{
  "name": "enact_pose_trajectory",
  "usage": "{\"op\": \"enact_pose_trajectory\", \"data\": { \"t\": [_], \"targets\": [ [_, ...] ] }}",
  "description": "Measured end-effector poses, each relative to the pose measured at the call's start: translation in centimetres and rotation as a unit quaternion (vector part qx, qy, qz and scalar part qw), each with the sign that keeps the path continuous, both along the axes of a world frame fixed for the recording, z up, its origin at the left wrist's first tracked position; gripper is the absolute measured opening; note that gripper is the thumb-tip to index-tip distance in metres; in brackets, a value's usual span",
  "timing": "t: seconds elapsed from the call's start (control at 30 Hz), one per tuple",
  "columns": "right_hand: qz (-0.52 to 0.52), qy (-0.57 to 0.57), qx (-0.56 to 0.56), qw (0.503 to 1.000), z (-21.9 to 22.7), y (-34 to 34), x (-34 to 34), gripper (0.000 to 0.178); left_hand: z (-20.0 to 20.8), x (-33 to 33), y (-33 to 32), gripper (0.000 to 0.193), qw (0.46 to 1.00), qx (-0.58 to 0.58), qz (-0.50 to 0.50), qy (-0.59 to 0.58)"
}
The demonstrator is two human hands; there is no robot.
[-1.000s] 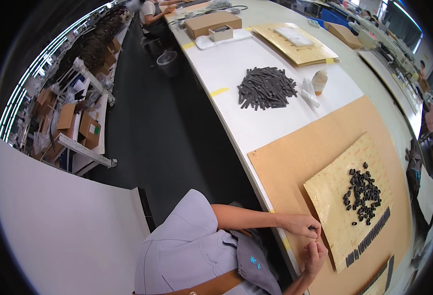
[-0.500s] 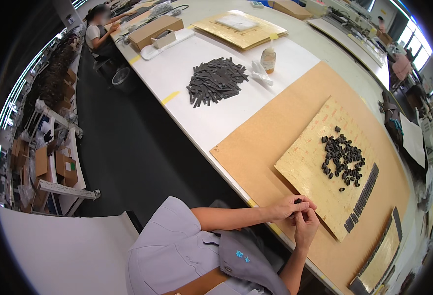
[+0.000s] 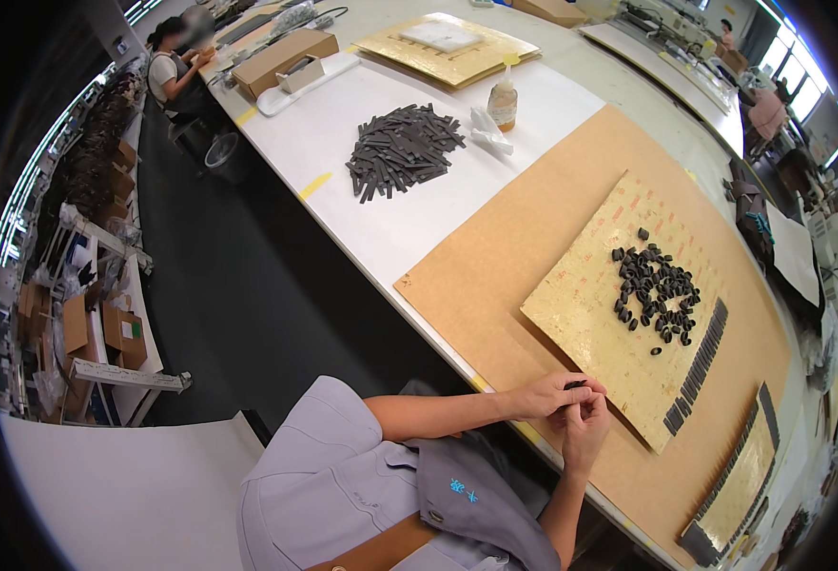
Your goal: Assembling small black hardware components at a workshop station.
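My left hand point(image 3: 543, 396) and my right hand point(image 3: 585, 424) meet over the table's near edge, fingers pinched together. Between them shows a small black strip point(image 3: 576, 384), mostly covered by the fingers, so its full shape is hidden. Just beyond lies a yellowish board point(image 3: 581, 309) bearing a loose heap of small black rolled loops point(image 3: 662, 290). A row of short flat black strips point(image 3: 697, 371) lines the board's right edge.
A pile of flat black strips point(image 3: 400, 152) lies on white paper, near a bottle of amber liquid point(image 3: 502, 105) and crumpled tissue point(image 3: 488, 131). Another board edged with black strips point(image 3: 735, 481) rests at right. A co-worker point(image 3: 176, 76) sits far left.
The view has shifted slightly, so the tabletop things sit a little further left. Both hands stay together, fingers closed round the small black strip, with only slight finger movement.
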State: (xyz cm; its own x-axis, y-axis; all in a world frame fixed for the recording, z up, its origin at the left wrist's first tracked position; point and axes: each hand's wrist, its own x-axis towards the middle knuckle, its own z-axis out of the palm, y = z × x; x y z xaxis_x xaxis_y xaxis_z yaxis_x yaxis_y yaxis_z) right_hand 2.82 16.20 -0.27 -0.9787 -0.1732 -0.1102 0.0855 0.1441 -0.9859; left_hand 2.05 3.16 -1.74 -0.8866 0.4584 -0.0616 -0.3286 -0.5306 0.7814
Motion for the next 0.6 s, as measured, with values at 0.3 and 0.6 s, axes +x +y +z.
{"op": "enact_pose_trajectory", "data": {
  "t": [0.3,0.6],
  "targets": [
    [0.018,-0.055,-0.049,0.997,1.2,-0.2,0.1,0.009,-0.2,0.3,0.0,0.038,1.000,-0.024,-0.011,-0.007],
    [-0.106,0.010,-0.127,0.986,-0.6,1.7,-0.9,0.006,-0.9,0.1,-0.1,0.030,0.992,-0.089,0.077,0.051]
  ]
}}
